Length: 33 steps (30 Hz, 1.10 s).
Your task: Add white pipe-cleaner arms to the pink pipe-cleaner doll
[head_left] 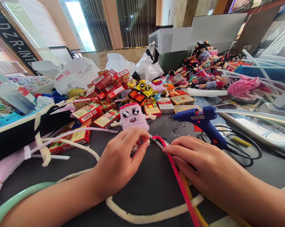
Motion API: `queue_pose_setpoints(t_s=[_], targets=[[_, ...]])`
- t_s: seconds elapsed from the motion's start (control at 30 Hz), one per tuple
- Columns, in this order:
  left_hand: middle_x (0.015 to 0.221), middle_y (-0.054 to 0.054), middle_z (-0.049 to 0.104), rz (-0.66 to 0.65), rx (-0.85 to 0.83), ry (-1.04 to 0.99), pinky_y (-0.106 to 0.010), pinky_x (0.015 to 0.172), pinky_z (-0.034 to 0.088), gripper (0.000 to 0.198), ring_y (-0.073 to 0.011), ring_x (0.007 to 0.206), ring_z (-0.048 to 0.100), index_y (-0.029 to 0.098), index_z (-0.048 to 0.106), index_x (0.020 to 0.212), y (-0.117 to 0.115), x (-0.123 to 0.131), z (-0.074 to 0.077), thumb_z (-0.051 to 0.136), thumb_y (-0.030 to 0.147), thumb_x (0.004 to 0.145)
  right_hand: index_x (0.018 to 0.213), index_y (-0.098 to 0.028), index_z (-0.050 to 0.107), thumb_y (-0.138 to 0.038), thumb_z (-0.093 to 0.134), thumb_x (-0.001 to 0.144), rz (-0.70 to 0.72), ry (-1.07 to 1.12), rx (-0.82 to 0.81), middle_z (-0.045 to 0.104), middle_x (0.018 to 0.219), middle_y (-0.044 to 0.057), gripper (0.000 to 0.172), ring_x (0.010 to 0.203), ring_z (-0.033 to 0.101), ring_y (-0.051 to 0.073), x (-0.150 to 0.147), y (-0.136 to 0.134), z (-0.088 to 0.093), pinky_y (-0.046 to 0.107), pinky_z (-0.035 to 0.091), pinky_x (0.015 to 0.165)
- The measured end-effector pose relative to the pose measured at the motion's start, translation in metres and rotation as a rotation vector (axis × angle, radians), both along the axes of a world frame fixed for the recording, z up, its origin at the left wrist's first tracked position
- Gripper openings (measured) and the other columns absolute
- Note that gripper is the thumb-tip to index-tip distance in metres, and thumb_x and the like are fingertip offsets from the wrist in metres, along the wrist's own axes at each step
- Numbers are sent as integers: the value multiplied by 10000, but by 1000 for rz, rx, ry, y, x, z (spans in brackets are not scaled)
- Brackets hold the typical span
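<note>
My left hand [123, 157] is closed in a pinch, and what sits between its fingertips is mostly hidden. A thin pale strip [158, 143] runs from near those fingertips toward my right hand [199, 160]. The fingers of my right hand close on a bright pink pipe cleaner [177, 178], which bends over at its top and trails to the bottom edge. Just beyond my left hand stands a lilac fuzzy doll [133, 118] with a pink top, big eyes and small cream arms. Under my right hand passes a yellow pipe cleaner [200, 216].
A blue glue gun [199, 118] with a lit red light stands at right, its black cable [248, 154] coiled beside it. Red boxes [85, 112] and a yellow-and-orange doll [140, 92] lie behind. Cream pipe cleaner [154, 217] curves across the front. Small dolls [204, 72] pile up at back right.
</note>
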<state>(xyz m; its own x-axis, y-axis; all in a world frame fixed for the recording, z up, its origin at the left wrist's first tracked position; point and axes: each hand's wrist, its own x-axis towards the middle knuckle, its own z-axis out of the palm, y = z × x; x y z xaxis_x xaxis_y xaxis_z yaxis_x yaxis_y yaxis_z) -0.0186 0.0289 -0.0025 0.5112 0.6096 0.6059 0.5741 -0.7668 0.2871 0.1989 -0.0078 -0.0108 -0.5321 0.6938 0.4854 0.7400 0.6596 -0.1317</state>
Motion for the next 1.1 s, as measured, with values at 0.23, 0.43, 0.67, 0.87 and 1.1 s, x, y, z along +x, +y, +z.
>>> queue_pose_setpoints(t_s=[0.23,0.43,0.67,0.87,1.1], targets=[[805,15,677,-28,40,-34,-225,696,520,115,-112,673,627,206,575,895,-3,1,-2,556,93,899,954,-179,685,-85,431,934,77,76,-15,694,927,83,271,774,664,165,-2,-2,-1,267,575,665],[815,-1,688,-149,27,-82,-240,757,528,146,-123,773,660,189,580,902,-8,2,0,582,44,887,991,-159,703,-83,440,922,158,85,4,684,1154,142,282,917,672,220,-3,-5,2,360,601,772],[801,-1,691,-197,12,-123,-257,721,546,171,-132,749,661,202,576,890,-11,2,-1,585,32,876,928,-163,709,-19,389,914,301,4,-20,717,1113,112,351,1057,642,194,-6,-3,9,324,592,868],[793,3,680,-222,-5,-136,-249,726,540,171,-125,745,645,199,572,875,-9,2,-1,584,29,871,1077,-151,711,-35,372,929,305,-12,-13,737,1117,105,387,1051,650,183,-7,-1,11,320,598,896],[912,-13,635,-286,-64,-103,-265,800,498,202,-139,862,592,197,540,993,-7,1,-3,558,37,871,1060,-102,720,-33,344,945,284,-24,16,746,1122,118,399,1054,670,187,-8,-4,12,320,589,904]])
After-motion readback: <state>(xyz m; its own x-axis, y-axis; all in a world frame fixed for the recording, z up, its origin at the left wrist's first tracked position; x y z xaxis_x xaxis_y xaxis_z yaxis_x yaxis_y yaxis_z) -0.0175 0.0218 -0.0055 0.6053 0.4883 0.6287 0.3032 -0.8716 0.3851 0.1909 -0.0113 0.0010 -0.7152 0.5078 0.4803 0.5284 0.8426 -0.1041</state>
